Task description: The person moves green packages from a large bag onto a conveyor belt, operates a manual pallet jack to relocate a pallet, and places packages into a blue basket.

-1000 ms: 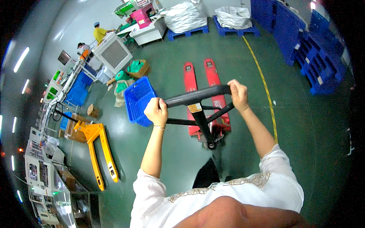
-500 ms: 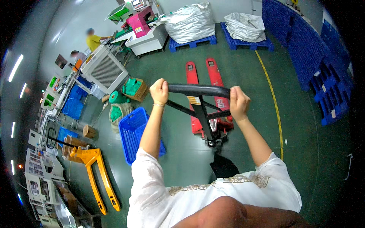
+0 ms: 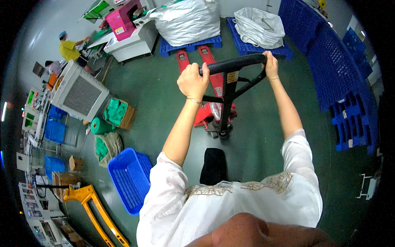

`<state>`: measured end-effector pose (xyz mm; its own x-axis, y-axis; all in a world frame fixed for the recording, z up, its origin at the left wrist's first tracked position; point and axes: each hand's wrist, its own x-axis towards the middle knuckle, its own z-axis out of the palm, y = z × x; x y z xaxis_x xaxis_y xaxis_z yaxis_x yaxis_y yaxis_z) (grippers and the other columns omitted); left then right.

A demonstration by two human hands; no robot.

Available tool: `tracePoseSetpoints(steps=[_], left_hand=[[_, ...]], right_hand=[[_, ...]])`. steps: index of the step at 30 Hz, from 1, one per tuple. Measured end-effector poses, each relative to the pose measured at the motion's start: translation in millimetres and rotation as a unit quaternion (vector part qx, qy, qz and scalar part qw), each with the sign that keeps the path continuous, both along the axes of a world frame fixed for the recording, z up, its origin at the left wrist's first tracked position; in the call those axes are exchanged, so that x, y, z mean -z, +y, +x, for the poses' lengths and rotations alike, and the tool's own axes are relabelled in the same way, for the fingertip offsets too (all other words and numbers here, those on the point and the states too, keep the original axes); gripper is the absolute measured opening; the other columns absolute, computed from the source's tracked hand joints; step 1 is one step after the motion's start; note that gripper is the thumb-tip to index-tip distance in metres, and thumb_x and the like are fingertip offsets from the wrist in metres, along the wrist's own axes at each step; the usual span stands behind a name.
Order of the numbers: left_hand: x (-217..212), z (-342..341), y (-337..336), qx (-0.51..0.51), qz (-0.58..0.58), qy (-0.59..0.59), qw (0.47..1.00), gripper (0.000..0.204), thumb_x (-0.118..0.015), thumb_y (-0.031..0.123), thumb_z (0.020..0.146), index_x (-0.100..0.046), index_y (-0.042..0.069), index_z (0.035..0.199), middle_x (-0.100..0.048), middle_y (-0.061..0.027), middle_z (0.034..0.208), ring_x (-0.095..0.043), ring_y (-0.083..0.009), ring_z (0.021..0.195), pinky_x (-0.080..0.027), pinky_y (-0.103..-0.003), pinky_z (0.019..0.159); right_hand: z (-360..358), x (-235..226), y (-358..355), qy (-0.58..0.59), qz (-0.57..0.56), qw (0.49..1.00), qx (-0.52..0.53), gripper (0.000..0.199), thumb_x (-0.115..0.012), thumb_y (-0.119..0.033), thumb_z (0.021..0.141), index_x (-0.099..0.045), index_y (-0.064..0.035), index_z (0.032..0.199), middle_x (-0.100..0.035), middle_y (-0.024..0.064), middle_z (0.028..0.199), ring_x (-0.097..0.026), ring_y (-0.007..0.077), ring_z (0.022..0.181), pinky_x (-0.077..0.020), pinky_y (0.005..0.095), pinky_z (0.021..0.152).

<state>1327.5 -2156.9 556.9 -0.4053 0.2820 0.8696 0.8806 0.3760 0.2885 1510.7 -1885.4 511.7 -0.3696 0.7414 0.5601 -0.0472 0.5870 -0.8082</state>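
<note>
Gripping the black handle (image 3: 234, 63) with fingers folded around the bar: at eight o'clock from its middle with the left hand (image 3: 193, 81), at three with the right hand (image 3: 271, 66). Joined below by a dark post (image 3: 228, 94) to the red pallet jack (image 3: 216, 87), on the green floor (image 3: 263, 123) just ahead of the body, with wheels (image 3: 222, 133) at six and forks (image 3: 183, 59) pointing toward eleven.

Probably heavy and stiff, not fragile, yet rolling fairly freely and slow to stop. Best held at both ends of the bar for steering leverage, clear of wheels and forks.

Farther out, at ten, a blue pallet (image 3: 212, 42) under a bulging silver sack (image 3: 187, 24), close by the fork tips; impossible to tell whether touching. At one, a slack silver sack (image 3: 259, 29) on a second blue pallet (image 3: 288, 51). At three, more blue pallets (image 3: 312, 57). Between seven and eight, a blue basket (image 3: 127, 177), then a yellow pallet jack (image 3: 96, 210). At eight, a cardboard box (image 3: 129, 117) of green pieces.
</note>
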Motion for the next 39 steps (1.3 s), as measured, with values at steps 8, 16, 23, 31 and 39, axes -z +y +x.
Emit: tracePoseSetpoints(steps=[8, 16, 23, 31, 39], left_hand=[[4, -244, 147, -0.022, -0.047, -0.018, 0.999, 0.036, -0.059, 0.036, 0.083, -0.048, 0.009, 0.062, -0.053, -0.0093, 0.060, -0.057, -0.0294, 0.057, -0.043, -0.041, 0.051], [5, -437, 269, -0.015, -0.039, -0.035, 0.999, 0.040, -0.056, 0.040, 0.084, -0.052, 0.006, 0.064, -0.055, -0.0139, 0.063, -0.057, -0.0343, 0.059, -0.043, -0.044, 0.053], [19, -543, 313, 0.067, -0.137, -0.166, 0.974, 0.048, -0.057, 0.051, 0.081, -0.062, 0.005, 0.069, -0.060, -0.0169, 0.066, -0.059, -0.0352, 0.062, -0.044, -0.043, 0.058], [103, -484, 252, 0.208, -0.711, -0.154, 0.654, 0.077, -0.059, 0.081, 0.056, -0.068, 0.005, 0.069, -0.066, -0.0146, 0.069, -0.064, -0.0315, 0.067, -0.050, -0.040, 0.063], [158, -542, 304, 0.148, -0.703, -0.155, 0.678, 0.052, -0.071, 0.055, 0.061, -0.071, 0.006, 0.078, -0.068, -0.0144, 0.081, -0.066, -0.0302, 0.080, -0.052, -0.040, 0.074]], right_hand=[[-248, -2, 144, -0.013, 0.001, 1.000, -0.006, 0.050, -0.033, -0.042, 0.097, -0.059, -0.0018, 0.083, -0.054, 0.0065, 0.061, -0.052, 0.0157, 0.051, -0.0414, 0.0297, 0.051], [-443, -1, 270, -0.007, 0.040, 0.999, 0.010, 0.052, -0.032, -0.042, 0.097, -0.060, -0.0016, 0.081, -0.052, 0.0052, 0.058, -0.050, 0.0153, 0.052, -0.0395, 0.0297, 0.053], [-518, 35, 320, -0.045, 0.089, 0.995, 0.028, 0.049, -0.039, -0.039, 0.095, -0.065, 0.0029, 0.092, -0.066, 0.0214, 0.088, -0.065, 0.0286, 0.082, -0.0468, 0.0352, 0.075], [-489, 50, 166, -0.722, 0.016, 0.551, -0.418, 0.070, -0.064, -0.065, 0.069, -0.065, -0.0002, 0.096, -0.068, 0.0123, 0.080, -0.067, 0.0221, 0.066, -0.0531, 0.0334, 0.064], [-538, 130, 196, -0.653, 0.163, 0.706, -0.223, 0.054, -0.064, -0.054, 0.064, -0.069, -0.0097, 0.095, -0.068, 0.0136, 0.090, -0.065, 0.0304, 0.085, -0.0514, 0.0398, 0.074]])
